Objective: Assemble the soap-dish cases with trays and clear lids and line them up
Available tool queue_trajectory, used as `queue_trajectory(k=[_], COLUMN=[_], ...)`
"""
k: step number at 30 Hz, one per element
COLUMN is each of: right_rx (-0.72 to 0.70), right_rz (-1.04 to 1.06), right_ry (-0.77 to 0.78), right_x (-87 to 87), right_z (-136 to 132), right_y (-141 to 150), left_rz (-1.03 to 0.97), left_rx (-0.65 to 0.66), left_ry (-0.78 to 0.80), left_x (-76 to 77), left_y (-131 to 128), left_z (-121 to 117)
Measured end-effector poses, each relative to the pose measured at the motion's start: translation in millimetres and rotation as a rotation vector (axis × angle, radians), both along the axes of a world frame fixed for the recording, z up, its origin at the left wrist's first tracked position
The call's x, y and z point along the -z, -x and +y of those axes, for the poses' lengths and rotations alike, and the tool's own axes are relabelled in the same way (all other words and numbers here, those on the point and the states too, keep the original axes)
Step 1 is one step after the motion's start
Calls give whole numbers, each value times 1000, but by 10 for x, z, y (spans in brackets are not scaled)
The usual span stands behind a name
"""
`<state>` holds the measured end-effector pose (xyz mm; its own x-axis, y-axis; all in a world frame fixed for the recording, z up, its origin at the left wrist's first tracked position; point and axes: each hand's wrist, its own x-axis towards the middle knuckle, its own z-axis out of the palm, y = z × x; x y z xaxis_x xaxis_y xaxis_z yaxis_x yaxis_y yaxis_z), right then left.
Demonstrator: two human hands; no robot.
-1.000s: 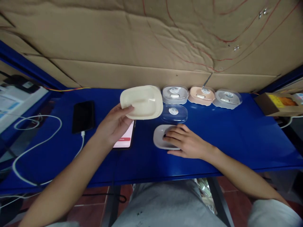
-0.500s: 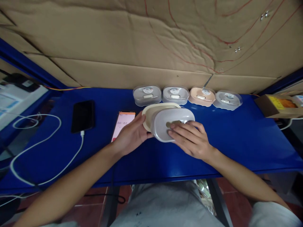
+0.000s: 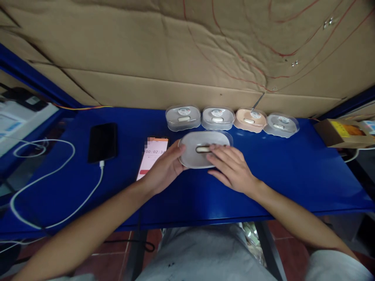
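An oval grey plastic dish (image 3: 190, 145) with a slot in its middle is held above the blue table. At its left end, my left hand (image 3: 168, 166) is closed round the rim, thumb on top. The cream dish is hidden now, apparently beneath the grey one; something pale shows in the slot. My right hand (image 3: 233, 168) has its fingers on the right part of the grey dish, beside the slot, with the thumb low at the near edge. Behind the dish, part of a clear lid (image 3: 229, 137) shows.
Several lidded oval boxes stand in a row along the cardboard wall: grey (image 3: 183, 119), grey (image 3: 218, 119), peach (image 3: 250, 120) and grey (image 3: 281, 125). A lit phone (image 3: 152, 154) with a timer, a black phone (image 3: 102, 142) on a white cable (image 3: 101, 183), and a cardboard box (image 3: 340, 132) lie around.
My left hand brought the cream dish right and down. My right hand lifted the grey dish off the table and set it over the cream one, covering it.
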<state>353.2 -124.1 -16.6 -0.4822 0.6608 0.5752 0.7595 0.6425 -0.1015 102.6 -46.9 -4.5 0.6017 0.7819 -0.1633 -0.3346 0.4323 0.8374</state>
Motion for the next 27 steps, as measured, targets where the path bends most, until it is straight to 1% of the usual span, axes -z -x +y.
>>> queue_trajectory(k=[3,5,8,10,13,14,15,17,19,21,24,27], right_rx=[85,110,92,62,6,-9,-19,-5,44,108,197,247], right_rz=[75,79,81,84,108,121,136,163,170,120,-13,-42], right_ry=[40,64,102,100,71,66,67,88,128,188,277,290], right_x=[25,38,56,63,66,68,72,91,132,189,256,243], right_z=[58,75,73,66,64,68,76,106,155,214,282,285], right_y=[-78,-105,-97,-82,-78,-84,-95,-129,-176,-229,-287,-293], left_rz=[19,21,36,71,143,158,163,143,86,0,-122,-199], left_rx=[-100,-107,-63,-50,-67,-74,-80,-92,-125,-197,-309,-330], left_ry=[-38,-51,-87,-173,-351,-383,-382,-288,-141,-20,105,202], left_x=[-56,-65,-18,46,134,147,148,117,54,-16,-101,-136], left_y=[1,10,41,75,121,126,124,104,74,55,57,74], left_z=[71,101,112,112,111,110,108,108,125,168,255,308])
